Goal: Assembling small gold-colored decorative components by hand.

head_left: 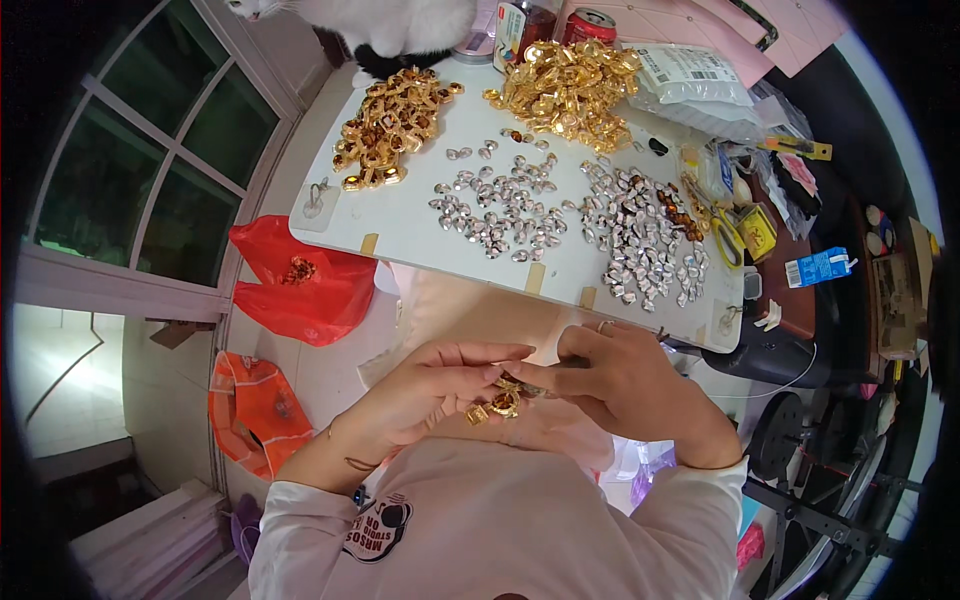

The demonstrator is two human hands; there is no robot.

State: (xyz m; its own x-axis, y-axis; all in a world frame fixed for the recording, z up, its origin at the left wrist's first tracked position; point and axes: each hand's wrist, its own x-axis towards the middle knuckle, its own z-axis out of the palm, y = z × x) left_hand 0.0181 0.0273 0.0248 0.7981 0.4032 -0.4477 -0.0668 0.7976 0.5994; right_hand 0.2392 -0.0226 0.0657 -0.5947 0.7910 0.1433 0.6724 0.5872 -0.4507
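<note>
Just in front of my body, my left hand (pixel 425 385) and my right hand (pixel 625 380) meet at the fingertips. Between them is a gold jewellery piece (pixel 505 402) with a brown stone, one square gold part dangling below. Both hands are closed on it; the fingers hide some of it. Beyond them stands a white table (pixel 400 235). Silver-backed gems (pixel 500 210) lie loose in its middle, with a denser pile of similar gems (pixel 640 235) to the right. A heap of gold settings with brown stones (pixel 390 125) sits far left, and a larger gold heap (pixel 570 90) far centre.
A white and black cat (pixel 405 25) is at the table's far left edge. A red can (pixel 590 25) and a plastic package (pixel 690 85) stand at the back. Yellow scissors (pixel 728 242) lie right. A red bag (pixel 310 290) and an orange bag (pixel 255 415) rest on the floor left.
</note>
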